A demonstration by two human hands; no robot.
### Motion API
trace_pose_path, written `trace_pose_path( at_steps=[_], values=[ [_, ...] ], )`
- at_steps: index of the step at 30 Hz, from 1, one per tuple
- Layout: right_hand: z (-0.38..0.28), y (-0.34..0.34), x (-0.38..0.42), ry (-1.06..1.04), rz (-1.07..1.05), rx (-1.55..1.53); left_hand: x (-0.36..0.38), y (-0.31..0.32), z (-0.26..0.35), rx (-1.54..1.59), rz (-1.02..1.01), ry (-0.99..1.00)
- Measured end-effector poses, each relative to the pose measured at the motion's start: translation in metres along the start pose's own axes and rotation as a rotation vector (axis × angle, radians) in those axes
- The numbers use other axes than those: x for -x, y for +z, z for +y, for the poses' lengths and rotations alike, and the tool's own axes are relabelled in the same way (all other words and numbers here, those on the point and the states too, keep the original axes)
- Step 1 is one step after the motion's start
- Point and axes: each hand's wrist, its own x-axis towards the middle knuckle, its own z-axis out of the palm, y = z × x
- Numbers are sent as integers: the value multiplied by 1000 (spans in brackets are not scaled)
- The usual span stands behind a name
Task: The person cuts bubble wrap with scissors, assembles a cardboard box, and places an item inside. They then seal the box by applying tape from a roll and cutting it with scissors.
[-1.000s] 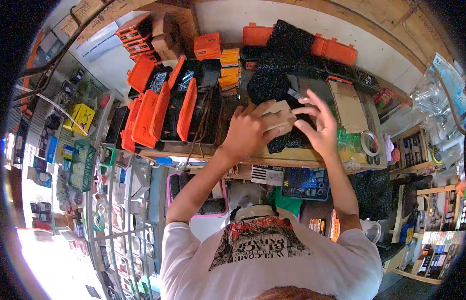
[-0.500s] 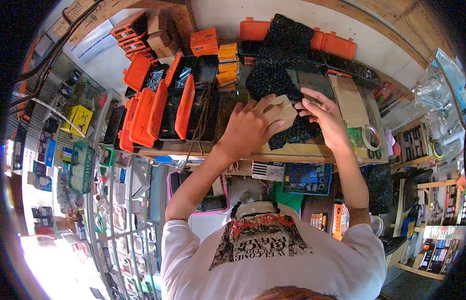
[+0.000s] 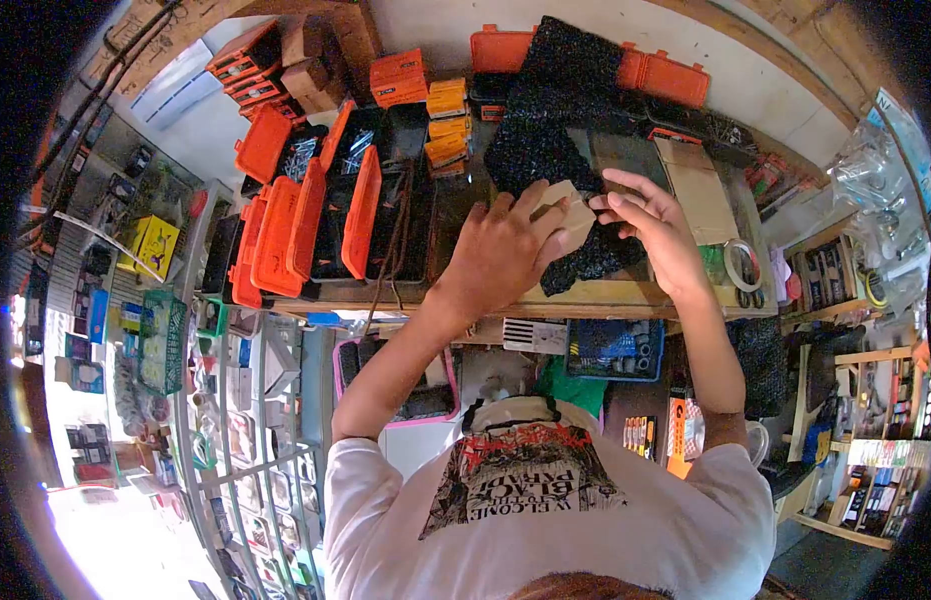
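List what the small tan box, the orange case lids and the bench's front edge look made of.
Small tan box: likely cardboard, matte, with crisp folded edges. Orange case lids: probably plastic, slightly glossy, with molded rims. Bench's front edge: seemingly wood, dull, judging by its uneven brown tone.

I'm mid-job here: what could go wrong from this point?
The left hand holds the small box above the black cloth. Anything small dropped from it could get lost in that dark, rough surface.
The right hand has its fingertips right by the box's end; a fumble there might knock the box loose.
The orange lids stand raised left of the left hand, so a wide swing that way might catch them.
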Motion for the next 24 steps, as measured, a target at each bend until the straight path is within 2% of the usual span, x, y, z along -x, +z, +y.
trace_pose_path(
  at_steps=[6,9,13,16,24],
  values=[
    [-3,1,-5,-45,-36,-120,-1,4,-1,35,39,-5],
    [1,1,-11,-5,-61,41,-1,4,-1,49,13,-17],
    [-6,-2,-10,65,-46,87,-1,-1,3,-3,21,-1],
    [-10,-6,-15,102,-58,128,-1,3,1,-26,95,86],
    [-20,-12,-24,186,-62,180,-1,10,-3,-164,96,157]
  ],
)
